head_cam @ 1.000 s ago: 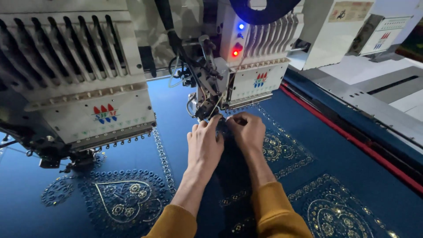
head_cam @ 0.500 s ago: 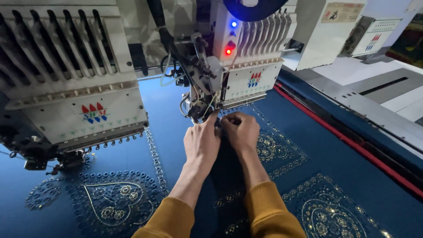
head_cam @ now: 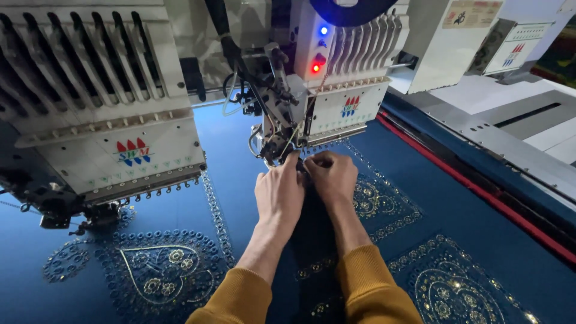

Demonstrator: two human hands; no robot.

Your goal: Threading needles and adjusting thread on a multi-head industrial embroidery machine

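Note:
Both of my hands meet just under the needle assembly (head_cam: 275, 141) of a white embroidery machine head (head_cam: 348, 108). My left hand (head_cam: 279, 195) has its fingertips pinched up against the metal needle parts. My right hand (head_cam: 333, 174) is curled shut right beside it, and the two touch at the fingers. Whatever is pinched between the fingertips is too small to make out. Mustard-yellow sleeves (head_cam: 366, 288) cover both forearms. Beneath the hands lies dark blue fabric (head_cam: 474, 234) stitched with gold and sequin patterns.
A second white embroidery head (head_cam: 108, 138) hangs over the fabric at the left, above a heart-shaped motif (head_cam: 159, 273). A red strip (head_cam: 480, 192) edges the fabric on the right, with a grey machine bed (head_cam: 516, 126) beyond. Red and blue lamps (head_cam: 316, 68) glow on the middle head.
The view has shifted slightly down and left. Both hands have stayed pinched together at the needle, with only small finger movements.

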